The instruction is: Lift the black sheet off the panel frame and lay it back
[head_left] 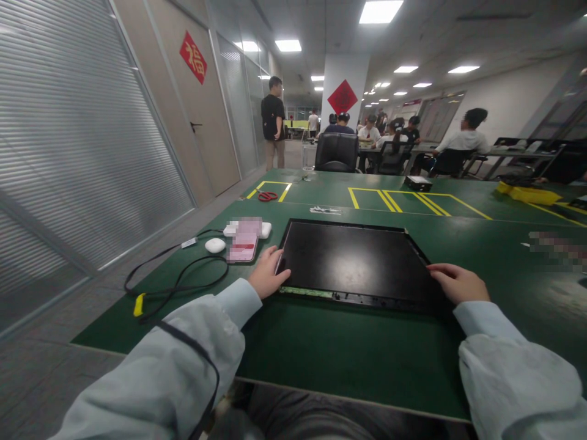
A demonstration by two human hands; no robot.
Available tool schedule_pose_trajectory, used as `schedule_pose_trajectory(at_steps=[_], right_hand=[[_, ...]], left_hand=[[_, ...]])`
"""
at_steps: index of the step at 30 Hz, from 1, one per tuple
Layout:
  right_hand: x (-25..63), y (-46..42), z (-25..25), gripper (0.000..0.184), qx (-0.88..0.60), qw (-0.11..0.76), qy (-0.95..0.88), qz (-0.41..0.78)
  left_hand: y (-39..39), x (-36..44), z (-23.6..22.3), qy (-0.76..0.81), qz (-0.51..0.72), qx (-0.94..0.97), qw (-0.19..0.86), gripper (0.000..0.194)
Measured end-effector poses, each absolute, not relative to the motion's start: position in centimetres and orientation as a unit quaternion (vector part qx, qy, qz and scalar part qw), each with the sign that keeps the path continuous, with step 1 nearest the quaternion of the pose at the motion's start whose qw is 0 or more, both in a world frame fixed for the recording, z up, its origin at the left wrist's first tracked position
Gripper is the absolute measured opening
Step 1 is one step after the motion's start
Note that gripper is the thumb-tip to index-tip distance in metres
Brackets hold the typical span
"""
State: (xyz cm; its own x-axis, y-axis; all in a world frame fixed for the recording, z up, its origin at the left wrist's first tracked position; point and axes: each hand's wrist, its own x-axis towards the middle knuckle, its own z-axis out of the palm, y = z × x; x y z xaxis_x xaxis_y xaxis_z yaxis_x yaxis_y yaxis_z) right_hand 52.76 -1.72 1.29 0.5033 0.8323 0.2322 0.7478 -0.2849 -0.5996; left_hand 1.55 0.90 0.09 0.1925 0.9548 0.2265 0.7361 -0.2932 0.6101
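A black flat screen panel (351,256) in a thin frame lies face up on the green table in front of me. A green circuit strip (307,293) shows along the left part of its near edge. My left hand (268,274) grips the panel's left edge, its thumb over the near left corner. On the opposite side, my right hand (461,283) has its fingers closed at the right edge; the thumb is mostly hidden. Just left of my left hand lies a pink phone (244,239), its outline partly blurred.
A white rounded mouse-like object (215,245) and a black cord (178,284) with a yellow tag lie left. Red-handled scissors (267,196), a small white packet (325,210), a black box (417,183) and a yellow tray (527,193) lie farther back. Several people are beyond the table.
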Motion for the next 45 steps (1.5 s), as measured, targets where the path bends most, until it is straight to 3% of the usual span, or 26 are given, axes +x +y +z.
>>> schedule_pose_trajectory(at_steps=[7,10,20,32,40,45], right_hand=[[53.3,-1.7,1.5,0.035,-0.807,0.332,-0.481,0.087],[54.1,-1.1,0.3,0.038,-0.786,0.363,-0.496,0.066],[55.8,0.4,-2.5,0.038,-0.781,0.309,-0.536,0.089],[54.7,-0.3,-1.2,0.046,-0.801,0.270,-0.526,0.093],[54.9,-0.1,-1.8,0.045,-0.791,0.266,-0.548,0.059],[55.0,-0.1,-1.7,0.047,-0.797,0.255,-0.543,0.070]], left_hand=[[1.1,0.7,0.2,0.556,0.299,0.760,0.152,0.064],[1.6,0.3,-0.2,0.561,0.288,0.758,0.169,0.067],[1.8,0.2,-0.1,0.555,0.316,0.734,0.229,0.064],[0.8,1.5,1.5,0.456,0.491,0.578,0.466,0.076],[-0.1,2.3,2.2,0.469,0.581,0.426,0.511,0.048],[-0.2,2.9,3.0,0.476,0.592,0.346,0.551,0.043]])
